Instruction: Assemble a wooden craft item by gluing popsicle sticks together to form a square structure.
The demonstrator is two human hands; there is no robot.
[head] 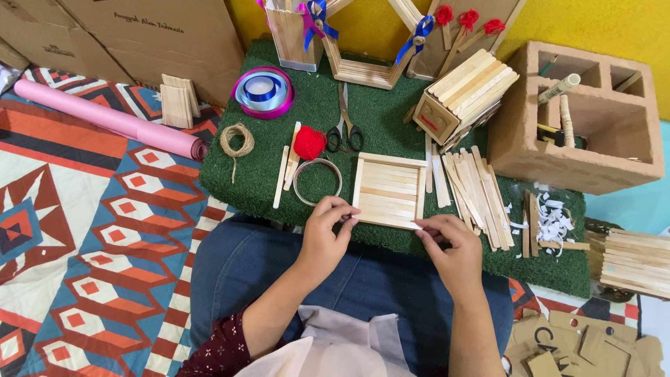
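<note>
Wood dominates: a square panel (pixel 388 190) of pale flat sticks, laid side by side inside a stick frame, is set on a mat (pixel 321 112) of rough green artificial turf. Its near edge is pinched at both ends. The left hand (pixel 324 234) is closed narrowly on the near left corner, fingertips bent onto the wood; the right hand (pixel 453 244) is closed on the near right corner, thumb and forefinger nipped on a stick end.

Just left of the panel a thin metal ring (pixel 317 181) is laid, with a fuzzy red pompom (pixel 308 142) touching its far side and a few single sticks (pixel 286 167) beside it. Black-handled scissors (pixel 345 126) are placed beyond the panel. A coil of coarse twine (pixel 237 141) is seen at the mat's left edge, and a glossy blue ribbon roll (pixel 262 91) within a purple ring behind it. Loose sticks (pixel 474 185) are fanned out to the panel's right, with white paper scraps (pixel 551 216) farther right. A small stick box (pixel 464 94) is tilted behind them, and a porous brown block (pixel 579 115) with square hollows is set at the right. A smooth pink roll (pixel 105 115) is laid across a patterned rug (pixel 91 237). Blue denim (pixel 279 265) covers the lap.
</note>
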